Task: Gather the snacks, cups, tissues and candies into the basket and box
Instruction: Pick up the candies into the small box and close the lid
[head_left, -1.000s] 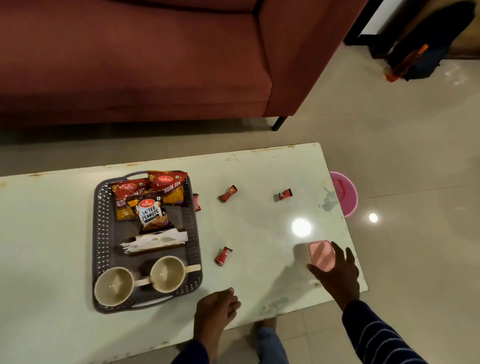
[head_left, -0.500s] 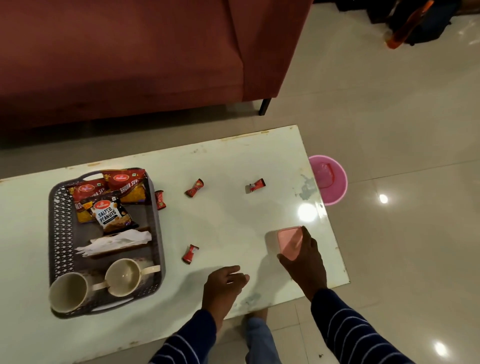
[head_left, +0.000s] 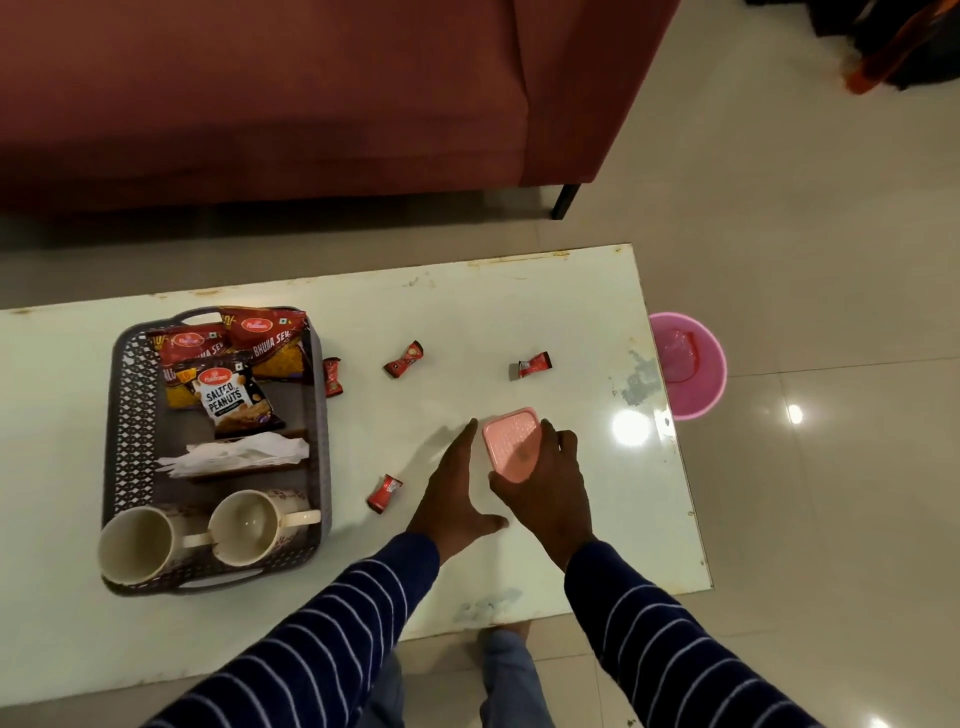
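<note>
My right hand (head_left: 545, 483) grips the pink box (head_left: 511, 441) on the counter (head_left: 467, 301) at centre frame; my left hand (head_left: 452, 499) lies spread beside it. Four candies (head_left: 402, 359) lie loose; the basket (head_left: 124, 415) sits left.

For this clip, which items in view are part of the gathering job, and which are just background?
Part of the job:
basket
snack packets
tissues
two cups
four loose candies
pink box, gripped by the right hand
left hand, open beside the box

Just lying about:
sofa
pink bucket on the floor
bag
</note>
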